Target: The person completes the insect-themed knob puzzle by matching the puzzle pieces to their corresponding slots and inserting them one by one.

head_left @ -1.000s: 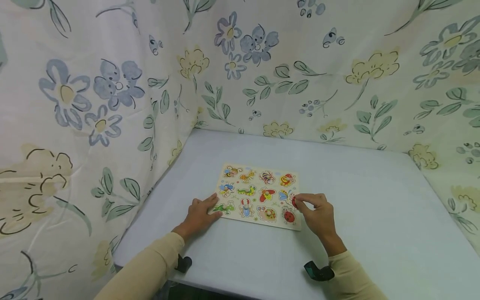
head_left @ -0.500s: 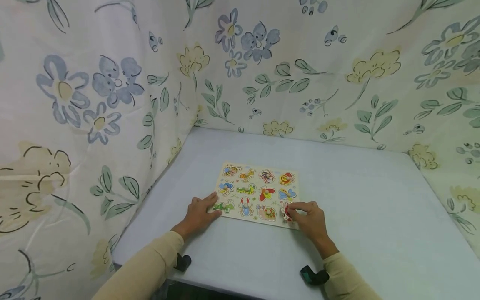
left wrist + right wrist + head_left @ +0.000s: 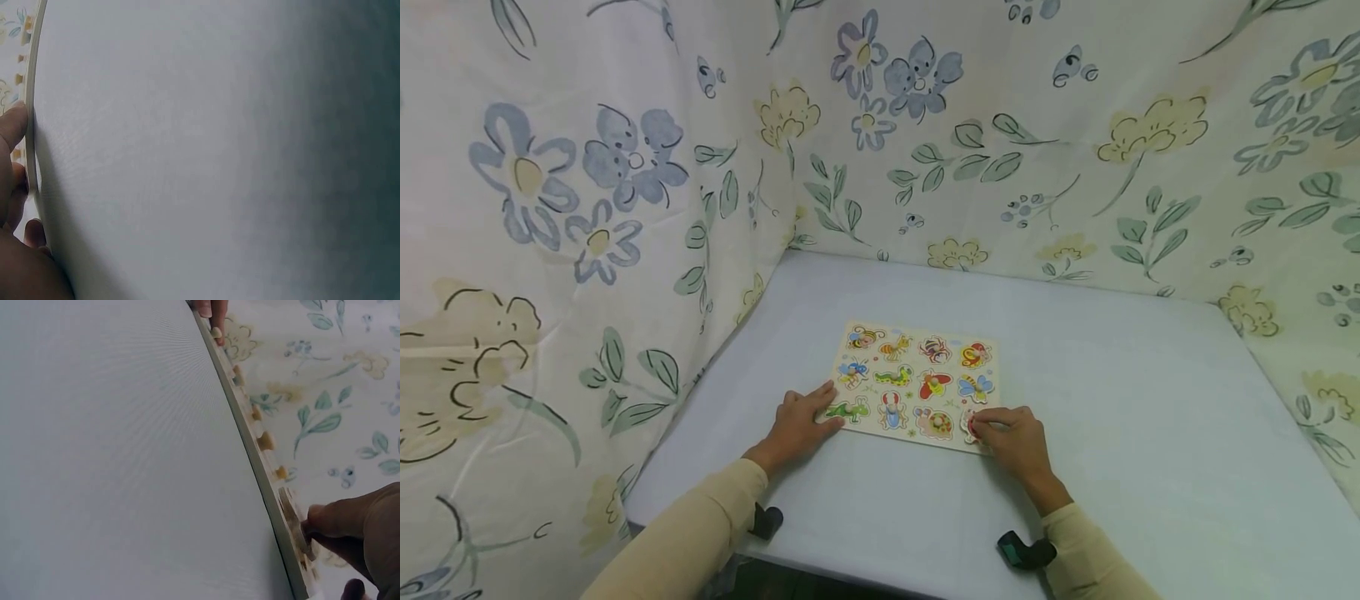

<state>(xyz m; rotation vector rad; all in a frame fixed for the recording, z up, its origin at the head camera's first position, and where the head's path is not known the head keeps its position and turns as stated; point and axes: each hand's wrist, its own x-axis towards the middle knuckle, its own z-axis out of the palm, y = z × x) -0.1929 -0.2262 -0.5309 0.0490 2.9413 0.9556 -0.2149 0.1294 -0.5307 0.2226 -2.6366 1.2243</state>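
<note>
A wooden peg puzzle board (image 3: pixel 917 438) with colourful insect pictures lies on the white table. Its red ladybug piece (image 3: pixel 967 427) is at the near right corner, pinched by my right hand (image 3: pixel 1021 443) between thumb and fingertips. In the right wrist view the ladybug piece (image 3: pixel 294 519) is edge-on and tilted against the board's top, its knob between the fingers. My left hand (image 3: pixel 796 423) rests at the near left corner, fingers along the left edge and thumb on the near edge. The ladybug's face is mostly hidden by the right hand.
Knobbed pieces such as a snail (image 3: pixel 933 423), a beetle (image 3: pixel 892 411) and a caterpillar (image 3: pixel 893 377) sit on the board. Floral curtains (image 3: pixel 955 150) stand behind and to the left of the table (image 3: pixel 1120 400). Dark straps (image 3: pixel 1027 552) hang by the wrists.
My right hand has carried the ladybug piece from the board's right edge down and left onto the ladybug picture at the near right corner. The left hand has stayed in place.
</note>
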